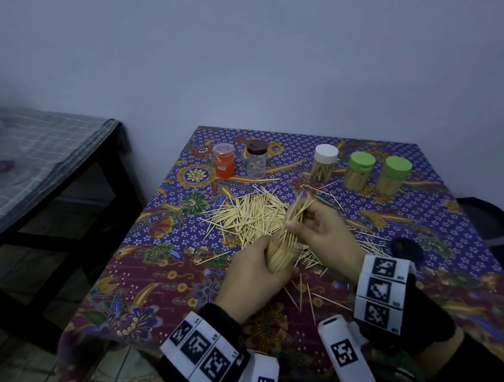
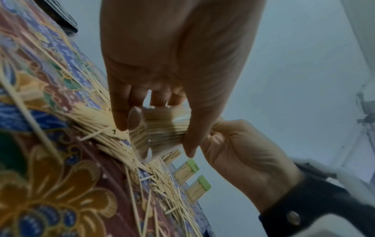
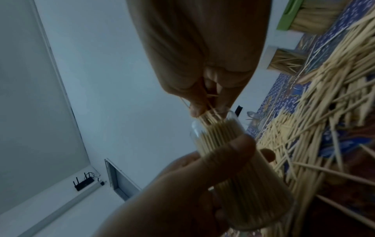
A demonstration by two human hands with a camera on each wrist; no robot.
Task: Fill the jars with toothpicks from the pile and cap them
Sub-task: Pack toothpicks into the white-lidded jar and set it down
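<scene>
My left hand (image 1: pixel 254 272) grips the clear jar (image 1: pixel 281 257), its fingers (image 3: pixel 229 154) wrapped round a wall packed with upright toothpicks. My right hand (image 1: pixel 324 230) pinches a bundle of toothpicks (image 1: pixel 300 212) at the jar's open mouth, above the loose pile (image 1: pixel 251 216) on the desk (image 1: pixel 428 229). At the back stand two green-capped jars (image 1: pixel 360 171), both full, a white-capped jar (image 1: pixel 324 163) partly filled, a brown-capped jar (image 1: pixel 256 158) and an orange jar (image 1: pixel 224 160), contents unclear. Only the right wrist view shows a router (image 3: pixel 83 184), I think.

wall (image 1: pixel 260 50): plain, pale | side table (image 1: pixel 39 147): checked cloth | floor (image 1: pixel 117 373): tiled
</scene>
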